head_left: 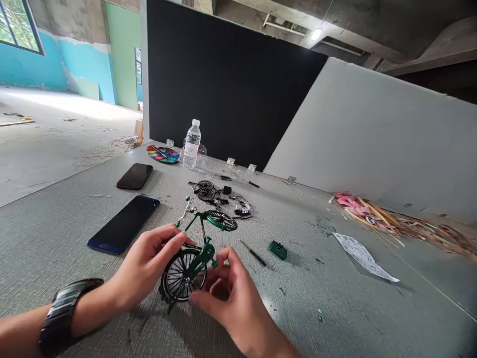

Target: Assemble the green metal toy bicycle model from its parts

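Left hand (145, 263) and right hand (227, 303) reach in from the lower edge of the head view, above a grey speckled tabletop (335, 303). Left hand: wrist low, fingers (169, 243) almost closed on the frame of a green miniature bicycle (203, 248), which stands tilted between the hands. Right hand: fingers (223, 261) curved and partly open beside the crank, above the nearer spoked wheel (184, 274); whether they grip cannot be told. A black metal watch (70, 313) encircles the left wrist. Right of the fingertips lie a small screwdriver (254, 254) and a green block (278, 250); ahead of them, black bicycle parts (219, 196); left of them, two smartphones (124, 223).
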Tool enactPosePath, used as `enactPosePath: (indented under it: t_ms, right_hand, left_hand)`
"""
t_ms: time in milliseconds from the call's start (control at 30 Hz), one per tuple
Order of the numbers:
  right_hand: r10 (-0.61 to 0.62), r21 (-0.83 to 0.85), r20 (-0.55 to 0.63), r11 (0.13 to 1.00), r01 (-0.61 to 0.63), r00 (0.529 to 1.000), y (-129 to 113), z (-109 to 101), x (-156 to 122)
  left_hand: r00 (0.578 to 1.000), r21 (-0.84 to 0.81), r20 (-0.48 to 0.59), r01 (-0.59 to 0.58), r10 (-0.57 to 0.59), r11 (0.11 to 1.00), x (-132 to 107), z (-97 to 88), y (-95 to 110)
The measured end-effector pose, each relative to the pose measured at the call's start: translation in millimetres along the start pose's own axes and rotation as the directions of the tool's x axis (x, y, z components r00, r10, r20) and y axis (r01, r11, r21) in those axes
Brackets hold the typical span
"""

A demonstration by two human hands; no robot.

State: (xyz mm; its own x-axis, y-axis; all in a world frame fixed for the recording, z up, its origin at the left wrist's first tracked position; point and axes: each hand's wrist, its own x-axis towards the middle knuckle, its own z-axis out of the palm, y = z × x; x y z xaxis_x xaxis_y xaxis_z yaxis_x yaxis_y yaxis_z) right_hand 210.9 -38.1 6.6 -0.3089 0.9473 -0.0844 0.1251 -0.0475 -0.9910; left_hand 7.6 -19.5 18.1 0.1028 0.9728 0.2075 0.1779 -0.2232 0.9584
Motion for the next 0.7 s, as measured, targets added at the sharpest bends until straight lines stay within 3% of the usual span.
enactPosePath:
  t_ms: [133, 367, 533, 700]
  right_hand:
    - [-0.057, 0.005, -0.082, 0.998, 0.058, 0.995, -4.4, -3.4, -1.0]
    - [-0.022, -0.015, 0.008, 1.000, 0.022, 1.000, 4.6, 4.4, -3.1]
    - [-0.069, -0.003, -0.074, 0.998, 0.069, 0.995, -0.2, 2.2, -1.8]
    - [0.029, 0.031, -0.018, 0.999, -0.028, 0.999, 5.0, 7.4, -1.4]
  left_hand:
    - [1.000, 0.024, -0.002, -0.014, 0.014, 1.000, 0.2, -0.9, -0.5]
    - [1.000, 0.011, 0.004, -0.031, 0.031, 0.999, -2.0, -0.3, 0.0]
    - [0.999, 0.057, 0.005, -0.051, 0.051, 0.997, -2.9, -0.4, -0.8]
    - [0.997, 0.087, 0.006, -0.074, 0.074, 0.993, -4.0, 1.6, -2.5]
